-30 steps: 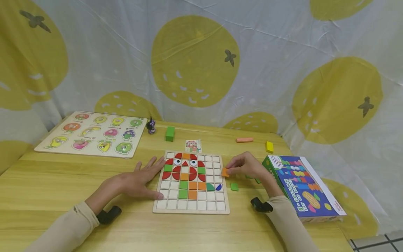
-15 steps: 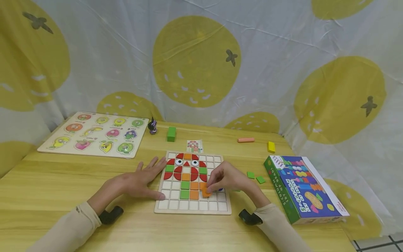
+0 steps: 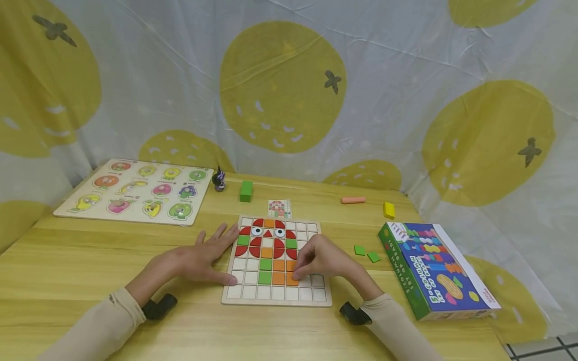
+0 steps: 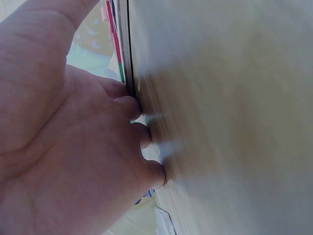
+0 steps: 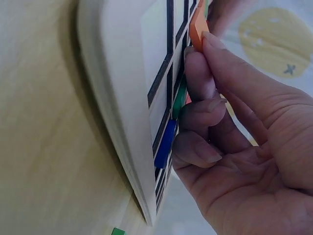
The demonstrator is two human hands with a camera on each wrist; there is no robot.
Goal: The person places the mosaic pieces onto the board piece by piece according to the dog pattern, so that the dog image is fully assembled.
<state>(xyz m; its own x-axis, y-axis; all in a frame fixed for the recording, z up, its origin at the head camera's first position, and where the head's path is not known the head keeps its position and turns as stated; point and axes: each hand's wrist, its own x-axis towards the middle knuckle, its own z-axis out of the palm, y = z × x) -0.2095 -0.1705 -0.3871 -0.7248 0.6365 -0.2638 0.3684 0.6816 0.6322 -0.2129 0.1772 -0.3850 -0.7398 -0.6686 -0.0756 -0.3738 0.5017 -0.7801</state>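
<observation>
A wooden grid board (image 3: 276, 303) lies in front of me, part filled with red, orange and green tiles that form an owl-like figure with two eyes. My left hand (image 3: 198, 263) rests with spread fingers at the board's left side, thumb on its lower left rim. Over the board's right half, my right hand (image 3: 322, 255) pinches an orange square tile (image 3: 291, 279) between thumb and index finger, at a cell beside another orange tile. In the right wrist view a blue tile (image 5: 166, 144) and a green tile (image 5: 179, 100) sit in the grid under the curled fingers.
Behind the board lies a small pattern card (image 3: 279, 208). Two green tiles (image 3: 359, 250) lie to the right, before a bead-game box (image 3: 444, 271). Farther back are a fruit puzzle (image 3: 135, 193), a figurine (image 3: 219, 180), a green block (image 3: 246, 191), an orange stick (image 3: 352, 200) and a yellow block (image 3: 389, 210).
My right hand has carried the orange tile leftward from the board's right edge. The tile was tilted half a second ago and now lies level with its cell. My left hand has stayed put.
</observation>
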